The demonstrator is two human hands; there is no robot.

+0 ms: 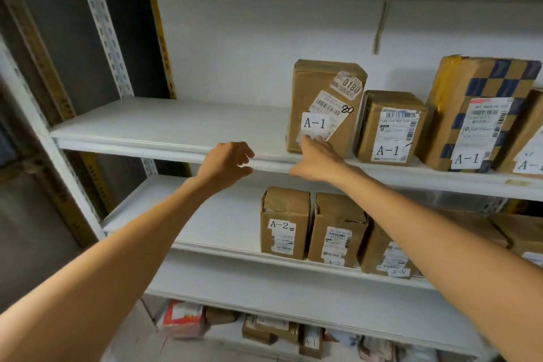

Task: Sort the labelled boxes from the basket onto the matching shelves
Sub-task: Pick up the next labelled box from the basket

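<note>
White shelves [164, 123] in tiers, upper row A-1, lower row A-2. Tall A-1 box [324, 106] upright at the upper shelf's front edge, right hand [318, 160] fingertips touching its lower label, gripping nothing; left hand [227, 163] half-curled, empty. Risk: careless nudge tipping that box off the lip

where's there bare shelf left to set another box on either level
Upper shelf: bare from the left upright to the tall A-1 box. Lower shelf: bare left of the A-2 box. Rightward both rows are packed side by side.
</note>
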